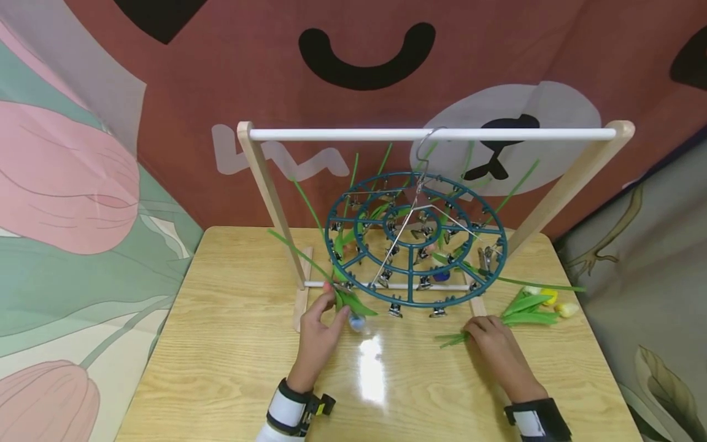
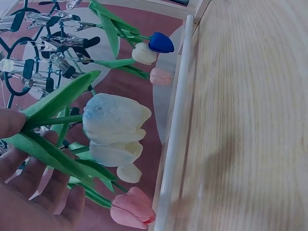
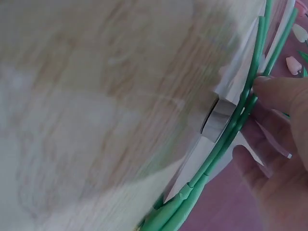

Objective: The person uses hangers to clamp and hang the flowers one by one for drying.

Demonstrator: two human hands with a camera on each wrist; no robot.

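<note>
At the near left rim of a round teal clip hanger (image 1: 410,301), my left hand (image 1: 319,337) pinches an artificial tulip by its stem. Its pale blue-white bloom (image 2: 113,119) points down, below two green leaves (image 2: 60,101). A metal clip is close to these fingers; whether it grips the stem I cannot tell. On the right, my right hand (image 1: 494,344) holds the green stems (image 3: 236,118) of several tulips lying on the table. Their white and yellow blooms (image 1: 549,297) lie beyond that hand.
The hanger hangs by its hook (image 1: 424,150) from the white rod (image 1: 353,134) of a wooden rack (image 1: 270,190). Other tulips hang blooms-down from its clips, among them a blue tulip (image 2: 161,43) and a pink tulip (image 2: 133,208). A lower white bar (image 2: 177,118) joins the rack's feet.
</note>
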